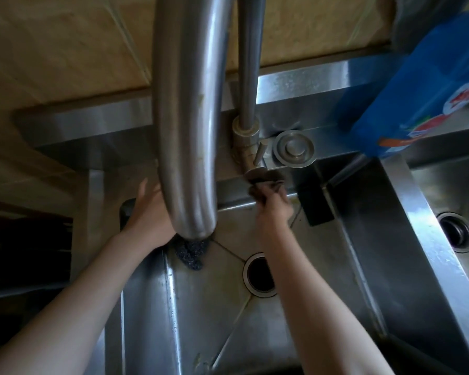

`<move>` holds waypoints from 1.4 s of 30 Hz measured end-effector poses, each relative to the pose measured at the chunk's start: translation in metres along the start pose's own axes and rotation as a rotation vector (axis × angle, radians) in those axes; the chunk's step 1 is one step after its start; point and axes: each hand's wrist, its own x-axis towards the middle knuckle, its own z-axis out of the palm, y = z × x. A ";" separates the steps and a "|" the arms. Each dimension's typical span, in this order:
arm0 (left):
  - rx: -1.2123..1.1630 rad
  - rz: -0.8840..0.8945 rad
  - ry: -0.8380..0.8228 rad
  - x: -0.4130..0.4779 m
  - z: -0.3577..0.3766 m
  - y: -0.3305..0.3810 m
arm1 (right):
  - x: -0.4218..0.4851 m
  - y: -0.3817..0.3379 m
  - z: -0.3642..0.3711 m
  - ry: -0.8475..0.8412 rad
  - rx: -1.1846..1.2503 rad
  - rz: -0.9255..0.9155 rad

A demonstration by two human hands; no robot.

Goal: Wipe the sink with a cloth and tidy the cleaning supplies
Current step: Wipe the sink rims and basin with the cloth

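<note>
A dark brown cloth [266, 186] is gripped in the closed fingers of the right hand [275, 212] and pressed to the back rim of the steel sink [349, 266], just below the faucet base [245, 147]. The left hand [149, 212] is seen with fingers open and spread against the sink's back-left corner, partly hidden by the faucet spout [187, 117]. A dark scouring pad [190, 253] lies in the basin under the spout tip, near the drain [260, 274].

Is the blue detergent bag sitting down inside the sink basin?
No, the blue bag stands on the ledge behind the sink, beyond the basin.
</note>
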 end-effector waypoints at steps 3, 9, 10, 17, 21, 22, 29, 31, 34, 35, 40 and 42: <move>0.046 0.021 0.057 0.000 -0.001 0.001 | 0.016 -0.053 -0.014 0.014 0.072 -0.136; 0.046 0.069 -0.025 -0.004 -0.006 -0.002 | 0.013 -0.073 -0.009 0.032 0.070 -0.254; 0.048 0.072 -0.006 -0.005 -0.007 -0.003 | 0.008 -0.062 -0.004 0.032 0.053 -0.251; -0.096 -0.044 0.073 -0.028 -0.018 -0.035 | -0.046 0.052 0.023 0.034 -0.015 0.082; -0.128 -0.097 0.024 -0.038 -0.014 -0.039 | -0.078 0.089 0.032 -0.021 0.013 0.324; -0.128 -0.114 0.007 -0.039 -0.014 -0.038 | -0.080 0.090 0.033 -0.016 0.006 0.353; -0.108 -0.173 0.054 -0.043 -0.035 -0.023 | -0.046 0.025 0.014 -0.119 -0.054 0.290; -0.020 -0.131 0.235 -0.046 -0.041 -0.012 | -0.025 -0.006 0.005 -0.124 -0.034 0.197; 0.055 -0.119 0.347 -0.050 -0.041 -0.005 | 0.007 -0.056 -0.010 -0.085 0.023 0.021; 0.068 -0.122 0.322 -0.049 -0.041 -0.007 | 0.015 -0.067 -0.014 -0.072 0.026 -0.024; 0.066 -0.060 0.253 -0.045 -0.038 -0.015 | 0.026 -0.058 -0.016 -0.030 -0.003 -0.128; 0.013 -0.083 0.327 -0.046 -0.039 -0.013 | 0.025 -0.032 -0.011 -0.012 0.013 -0.116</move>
